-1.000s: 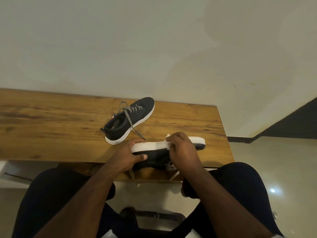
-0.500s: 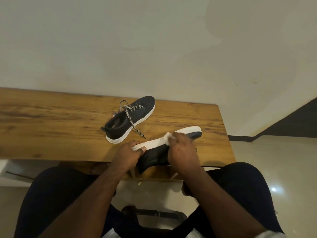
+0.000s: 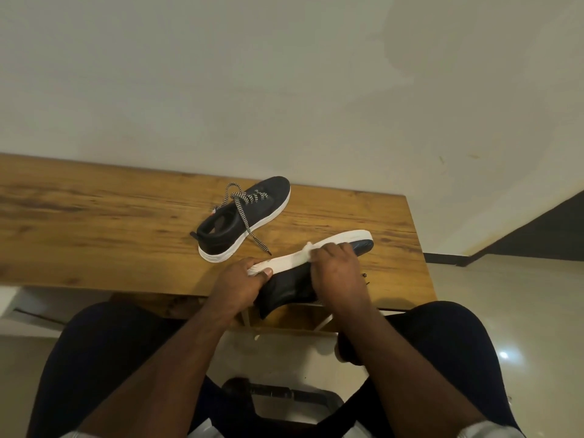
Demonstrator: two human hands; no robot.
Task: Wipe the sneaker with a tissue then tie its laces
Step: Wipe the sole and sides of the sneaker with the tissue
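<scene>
Second dark sneaker [image 3: 245,221] with striped laces on wooden table [image 3: 94,222].

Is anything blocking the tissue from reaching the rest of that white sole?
Nothing visible. The right hand presses the tissue onto the held sneaker sole; the toe end lies bare. Only the left hand covers the heel end.

It looks like a plain room in a home, though that is not certain: a wooden table [image 3: 94,222] stands against a bare cream wall [image 3: 252,74] at twelve o'clock, with glossy pale floor tiles [image 3: 505,311] and dark skirting [image 3: 442,258] at three o'clock.
</scene>
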